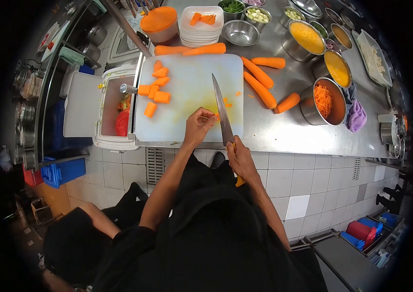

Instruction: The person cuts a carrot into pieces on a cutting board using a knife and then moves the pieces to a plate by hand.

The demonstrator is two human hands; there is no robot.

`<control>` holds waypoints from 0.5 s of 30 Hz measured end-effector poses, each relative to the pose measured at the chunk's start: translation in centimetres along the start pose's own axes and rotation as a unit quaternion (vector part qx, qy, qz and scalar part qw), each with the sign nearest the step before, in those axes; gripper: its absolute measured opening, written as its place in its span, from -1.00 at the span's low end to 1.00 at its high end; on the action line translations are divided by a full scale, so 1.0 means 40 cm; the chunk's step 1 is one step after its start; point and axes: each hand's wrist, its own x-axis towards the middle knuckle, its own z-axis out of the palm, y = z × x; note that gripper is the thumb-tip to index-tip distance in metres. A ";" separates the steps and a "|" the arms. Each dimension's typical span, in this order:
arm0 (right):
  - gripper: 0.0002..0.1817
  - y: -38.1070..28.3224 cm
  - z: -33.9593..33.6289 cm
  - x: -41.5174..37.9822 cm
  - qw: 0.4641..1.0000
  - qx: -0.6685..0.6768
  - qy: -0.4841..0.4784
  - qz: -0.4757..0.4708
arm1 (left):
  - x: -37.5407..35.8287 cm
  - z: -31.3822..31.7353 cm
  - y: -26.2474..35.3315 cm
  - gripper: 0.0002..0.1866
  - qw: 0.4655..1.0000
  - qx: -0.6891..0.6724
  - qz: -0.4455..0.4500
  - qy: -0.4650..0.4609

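My right hand (242, 160) is wrapped round the yellow handle of a long kitchen knife (222, 109), its blade pointing away from me over the white cutting board (187, 80). Just left of the blade, my left hand (200, 125) pinches a small carrot piece (217, 117), mostly hidden by the fingers. Small orange scraps (228, 104) lie right of the blade. Several thick carrot chunks (161, 97) sit along the board's left side. Peeled whole carrots (259, 73) rest on the steel counter beyond the board's right edge, and others (205, 49) lie along its far edge.
A stack of white dishes (200, 36) holding carrot pieces, an orange-lidded tub (159, 24) and a steel bowl (241, 33) stand behind the board. At right is a pot of shredded carrot (322, 100). An open bin (114, 104) adjoins the counter. Another person (77, 243) is at lower left.
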 end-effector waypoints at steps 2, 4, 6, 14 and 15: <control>-0.76 0.008 -0.001 0.003 1.000 -0.020 0.005 -0.022 | 0.002 0.002 -0.007 -0.80 1.000 0.005 0.008 0.005; -0.74 0.013 0.001 0.008 0.998 -0.038 0.008 -0.044 | 0.005 0.001 -0.016 -0.80 0.999 0.016 0.028 0.005; -0.74 0.010 0.001 0.013 0.997 -0.045 0.011 -0.056 | 0.006 0.000 -0.025 -0.81 0.999 0.019 0.036 0.008; -0.75 0.000 -0.004 0.024 0.999 -0.034 -0.006 -0.025 | 0.005 0.002 -0.024 -0.82 0.998 0.023 0.054 0.012; -0.73 -0.009 -0.005 0.026 0.999 -0.031 -0.009 -0.029 | 0.007 0.001 -0.026 -0.82 0.998 0.027 0.059 0.012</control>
